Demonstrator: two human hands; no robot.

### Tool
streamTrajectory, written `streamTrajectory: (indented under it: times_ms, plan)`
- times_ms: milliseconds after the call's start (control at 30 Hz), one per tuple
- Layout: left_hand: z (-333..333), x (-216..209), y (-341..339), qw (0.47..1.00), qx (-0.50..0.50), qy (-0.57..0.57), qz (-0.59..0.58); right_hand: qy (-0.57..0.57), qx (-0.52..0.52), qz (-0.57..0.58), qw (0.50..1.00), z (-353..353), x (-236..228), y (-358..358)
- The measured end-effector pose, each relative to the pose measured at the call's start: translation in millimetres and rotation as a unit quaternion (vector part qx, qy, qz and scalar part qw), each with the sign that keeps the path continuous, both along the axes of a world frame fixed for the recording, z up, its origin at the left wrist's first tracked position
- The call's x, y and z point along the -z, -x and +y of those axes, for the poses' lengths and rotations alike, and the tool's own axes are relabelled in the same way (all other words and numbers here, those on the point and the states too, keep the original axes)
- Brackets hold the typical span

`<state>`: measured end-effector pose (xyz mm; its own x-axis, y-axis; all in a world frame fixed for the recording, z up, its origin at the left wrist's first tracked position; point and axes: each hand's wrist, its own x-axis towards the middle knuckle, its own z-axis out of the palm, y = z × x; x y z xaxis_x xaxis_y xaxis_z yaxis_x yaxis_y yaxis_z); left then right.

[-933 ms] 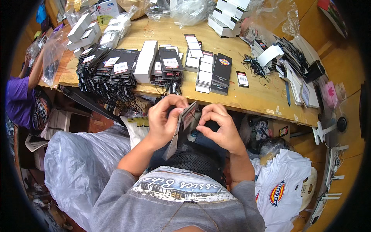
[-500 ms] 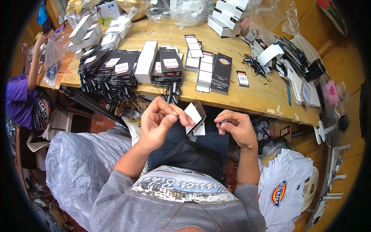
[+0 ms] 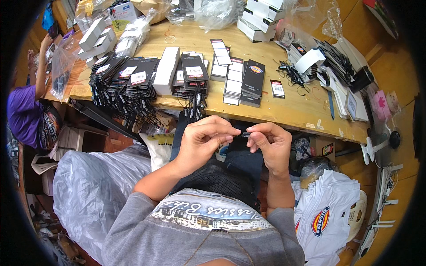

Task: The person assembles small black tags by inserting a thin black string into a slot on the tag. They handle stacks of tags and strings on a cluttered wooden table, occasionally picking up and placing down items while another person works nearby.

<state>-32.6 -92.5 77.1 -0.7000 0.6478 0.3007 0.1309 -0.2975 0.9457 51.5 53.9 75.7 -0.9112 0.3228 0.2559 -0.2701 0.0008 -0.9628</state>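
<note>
Above my lap, just short of the table edge, my left hand [image 3: 197, 144] and my right hand [image 3: 273, 146] come almost fingertip to fingertip. Both are closed in a pinch around a small black tag string [image 3: 245, 134]; its ends are hidden by my fingers. The hang tag that hung by my left hand earlier cannot be made out clearly. Nearest on the table is a stack of black hang tags [image 3: 194, 72] with black strings dangling over the edge. Right of it lie white label cards [image 3: 234, 80] and a stack of black cards [image 3: 254, 75].
More strung black tags [image 3: 141, 74] fan out at the left beside a long white box [image 3: 167, 71]. Loose black strings [image 3: 290, 73] and a small tag [image 3: 277, 88] lie right. White shirts [image 3: 326, 208] and a grey plastic bag [image 3: 97, 190] flank me. Another person's purple sleeve [image 3: 21, 104] shows far left.
My hands have drawn together: the left moved right, the right slightly left. The black and white hang tag seen between them has dropped out of clear sight.
</note>
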Motion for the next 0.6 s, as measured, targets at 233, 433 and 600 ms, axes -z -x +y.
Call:
streamTrajectory:
  times_ms: [233, 433, 600]
  plan:
    - [0.2, 3.8, -0.5, 0.999, -0.032, 0.005, 0.033, -0.083, 0.004, -0.01, 0.996, -3.3, -10.4, 0.0]
    - [-2.0, 0.1, 2.2, 0.986, -0.038, 0.073, 0.142, -0.108, -0.003, -0.036, 0.993, -0.4, -12.5, -0.6]
    - [-0.6, -0.7, 2.5, 0.983, -0.009, 0.099, 0.152, -0.099, -0.016, -0.061, 0.993, 2.4, -10.4, -0.7]
